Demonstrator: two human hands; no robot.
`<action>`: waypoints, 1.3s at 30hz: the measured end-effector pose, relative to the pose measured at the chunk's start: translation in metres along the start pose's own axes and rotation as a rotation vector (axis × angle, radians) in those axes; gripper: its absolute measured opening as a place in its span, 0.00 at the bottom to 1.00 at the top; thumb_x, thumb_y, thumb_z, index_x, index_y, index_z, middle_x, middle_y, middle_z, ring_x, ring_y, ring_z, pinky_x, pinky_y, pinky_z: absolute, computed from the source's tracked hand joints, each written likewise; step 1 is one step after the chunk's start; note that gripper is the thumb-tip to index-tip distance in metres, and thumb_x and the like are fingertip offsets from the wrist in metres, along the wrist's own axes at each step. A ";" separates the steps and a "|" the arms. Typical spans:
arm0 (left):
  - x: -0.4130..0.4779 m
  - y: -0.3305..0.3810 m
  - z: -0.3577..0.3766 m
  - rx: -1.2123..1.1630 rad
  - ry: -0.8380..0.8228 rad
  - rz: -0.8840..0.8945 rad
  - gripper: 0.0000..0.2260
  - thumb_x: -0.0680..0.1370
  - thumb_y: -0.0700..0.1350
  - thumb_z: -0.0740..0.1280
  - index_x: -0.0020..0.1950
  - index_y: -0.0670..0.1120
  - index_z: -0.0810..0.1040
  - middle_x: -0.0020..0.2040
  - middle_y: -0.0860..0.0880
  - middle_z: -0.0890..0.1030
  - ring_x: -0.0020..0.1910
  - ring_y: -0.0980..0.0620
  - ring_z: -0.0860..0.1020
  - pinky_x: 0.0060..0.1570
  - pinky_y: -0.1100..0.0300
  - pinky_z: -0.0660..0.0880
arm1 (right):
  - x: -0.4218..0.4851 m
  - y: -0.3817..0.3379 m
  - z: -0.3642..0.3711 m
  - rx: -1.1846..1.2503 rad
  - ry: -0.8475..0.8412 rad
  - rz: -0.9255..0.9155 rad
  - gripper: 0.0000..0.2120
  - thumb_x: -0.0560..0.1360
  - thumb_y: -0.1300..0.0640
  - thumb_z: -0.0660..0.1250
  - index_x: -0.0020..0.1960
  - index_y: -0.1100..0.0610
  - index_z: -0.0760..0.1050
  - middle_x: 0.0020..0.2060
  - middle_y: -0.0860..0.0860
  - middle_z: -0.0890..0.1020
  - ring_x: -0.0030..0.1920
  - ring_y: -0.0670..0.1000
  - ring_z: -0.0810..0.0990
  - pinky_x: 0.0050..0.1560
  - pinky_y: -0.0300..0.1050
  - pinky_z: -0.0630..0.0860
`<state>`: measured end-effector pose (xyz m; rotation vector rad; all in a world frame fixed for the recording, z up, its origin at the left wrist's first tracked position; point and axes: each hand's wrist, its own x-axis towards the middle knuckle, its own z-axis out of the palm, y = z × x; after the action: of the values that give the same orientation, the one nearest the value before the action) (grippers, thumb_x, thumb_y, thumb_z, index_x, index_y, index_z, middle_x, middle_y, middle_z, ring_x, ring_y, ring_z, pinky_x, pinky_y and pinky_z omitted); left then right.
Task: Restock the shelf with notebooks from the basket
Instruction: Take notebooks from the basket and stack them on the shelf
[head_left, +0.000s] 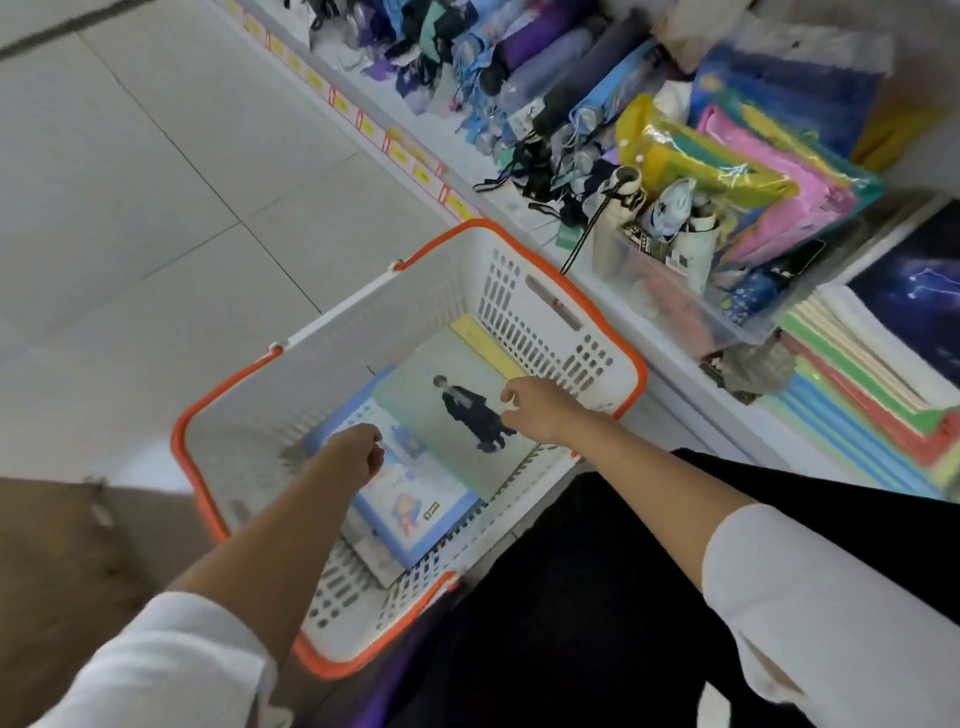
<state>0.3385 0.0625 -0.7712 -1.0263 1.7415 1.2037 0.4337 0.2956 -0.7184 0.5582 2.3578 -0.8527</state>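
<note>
1. Notebooks (447, 415) lie in the basket (441, 291), dead centre; shelf stack (852, 415) at 3 o'clock.
2. Left grip (358, 452) and right grip (535, 410) hover curled over them (can't tell if grasping).
3. Pinch the top one's edges, lift flat.

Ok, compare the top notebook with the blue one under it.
The top notebook has a pale green cover with a dark-suited figure; the blue notebook has a blue border and cartoon art. The top notebook shows almost whole; the blue notebook is partly covered. Both lie in the basket.
</note>
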 end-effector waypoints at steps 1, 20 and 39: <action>0.006 -0.007 -0.001 0.047 0.027 -0.011 0.05 0.79 0.38 0.62 0.52 0.37 0.75 0.37 0.41 0.74 0.33 0.50 0.70 0.31 0.63 0.74 | 0.003 0.005 0.004 0.011 -0.015 0.020 0.20 0.78 0.54 0.63 0.69 0.55 0.69 0.65 0.55 0.74 0.58 0.55 0.77 0.58 0.50 0.76; 0.061 -0.045 -0.025 -0.021 0.157 -0.174 0.09 0.81 0.42 0.56 0.43 0.42 0.73 0.39 0.44 0.73 0.36 0.46 0.71 0.42 0.52 0.70 | 0.120 0.034 0.061 -0.062 -0.091 0.160 0.42 0.68 0.50 0.76 0.72 0.63 0.58 0.70 0.59 0.65 0.69 0.59 0.66 0.62 0.51 0.69; 0.065 -0.052 -0.010 -0.189 0.025 -0.162 0.14 0.80 0.53 0.61 0.45 0.42 0.75 0.42 0.45 0.75 0.39 0.49 0.74 0.39 0.56 0.71 | 0.118 0.019 0.092 -0.167 -0.149 0.123 0.58 0.64 0.45 0.78 0.78 0.61 0.43 0.76 0.62 0.51 0.76 0.63 0.50 0.72 0.55 0.60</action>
<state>0.3602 0.0294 -0.8447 -1.2738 1.5519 1.2734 0.3890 0.2691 -0.8599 0.5448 2.2088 -0.6134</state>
